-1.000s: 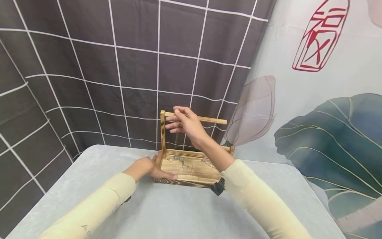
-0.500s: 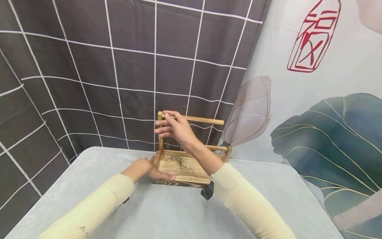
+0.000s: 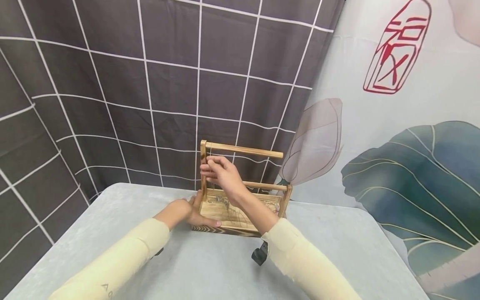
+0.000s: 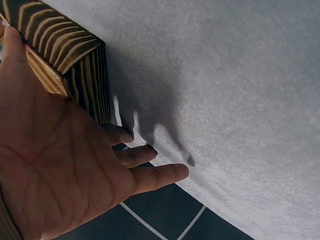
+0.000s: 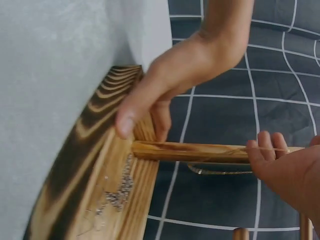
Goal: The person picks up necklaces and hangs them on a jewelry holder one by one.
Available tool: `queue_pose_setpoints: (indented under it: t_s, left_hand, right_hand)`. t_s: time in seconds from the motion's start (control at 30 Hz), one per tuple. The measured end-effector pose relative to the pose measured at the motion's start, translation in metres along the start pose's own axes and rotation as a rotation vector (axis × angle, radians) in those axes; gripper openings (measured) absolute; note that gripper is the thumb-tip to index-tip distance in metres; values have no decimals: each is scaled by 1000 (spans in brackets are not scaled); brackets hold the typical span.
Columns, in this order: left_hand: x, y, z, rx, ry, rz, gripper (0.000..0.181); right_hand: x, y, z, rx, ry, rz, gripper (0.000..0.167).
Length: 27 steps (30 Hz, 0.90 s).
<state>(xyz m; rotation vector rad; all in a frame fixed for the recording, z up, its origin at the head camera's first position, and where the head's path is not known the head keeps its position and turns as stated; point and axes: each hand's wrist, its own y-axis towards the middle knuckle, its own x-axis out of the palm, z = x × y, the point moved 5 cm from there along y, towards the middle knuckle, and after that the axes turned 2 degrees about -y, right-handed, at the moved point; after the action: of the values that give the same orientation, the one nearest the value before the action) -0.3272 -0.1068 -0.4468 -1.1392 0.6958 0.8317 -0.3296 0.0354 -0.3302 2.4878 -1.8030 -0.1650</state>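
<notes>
Thin necklace (image 5: 220, 172) hangs roughly upright close beside the left post (image 3: 203, 152) of a wooden stand (image 3: 240, 232), long axis along the post, below the left end of the upper bar (image 3: 245, 148). Right hand (image 3: 226, 177) is clearly the nearer one: its fingertips are at the strand, just inside the post and below the bar, fingers loosely bent and close together. Strand is too fine here, so can't tell whether thumb and finger pinch it, or whether its top is over the bar. Left hand (image 3: 189, 212) is lower, at the foot of the same post: thumb over the tray's front rim, palm by the left end, the other fingers spread wide past the corner, no necklace in it. So necklace lies up from the left hand and right at the right hand's fingertips. Stand runs side to side on the bench (image 3: 202, 266), right forearm crossing in front of it; lower bar (image 3: 268, 186) sits behind that arm, toward the right. More chains (image 5: 122, 192) lie bunched in the tray near the left thumb.
</notes>
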Motion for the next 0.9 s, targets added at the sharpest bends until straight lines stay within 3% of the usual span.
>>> queue_pose_setpoints:
  t_s: [0.2,0.4,0.6,0.73,0.9]
  left_hand:
    - [-4,-10,5,0,-8,-22,161]
    - [-10,-21,9,13,-41,-24,155]
    - [-9,-22,10,2,-10,-43,155]
    - [-8,-16,8,14,-1,-15,154]
    - [-9,-20,11,15,21,-1,152]
  right_hand:
    - [-4,-8,17,48,-2,-6,42]
    - [-7,-15,30,90,-63,-63,45]
    - [-14,-23,46,145,-135,-100,48]
    - [-19,-30,53,160,-180,-118,47]
    - [-28,-36,61,164,-230,-139,48]
